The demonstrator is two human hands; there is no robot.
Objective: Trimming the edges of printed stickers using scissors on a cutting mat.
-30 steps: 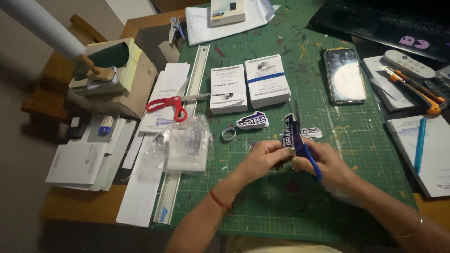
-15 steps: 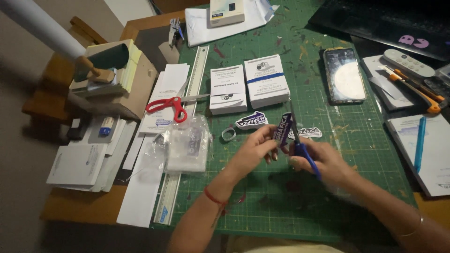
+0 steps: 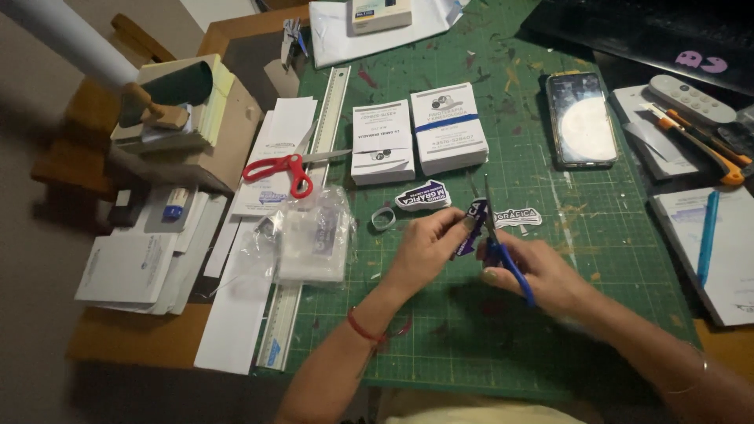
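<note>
Work surface: a wooden desk [image 3: 118, 345] is seen from above, its brown top exposed at the near-left edge and at the far side.
Covering: a green cutting mat [image 3: 503, 330] with a printed grid is laid over most of the desk — flecks and smears of paint are scattered across it.
Floor: a plain grey-beige floor [image 3: 31, 235] is visible to the left of the desk.
Furniture: a wooden chair [image 3: 63, 157] is partly seen at the left, beside the desk.
Far-left corner: a white tube [image 3: 71, 39] is angled across it.
Light: the scene is dimly and warmly lit — soft shadow is cast along the near edge.
</note>
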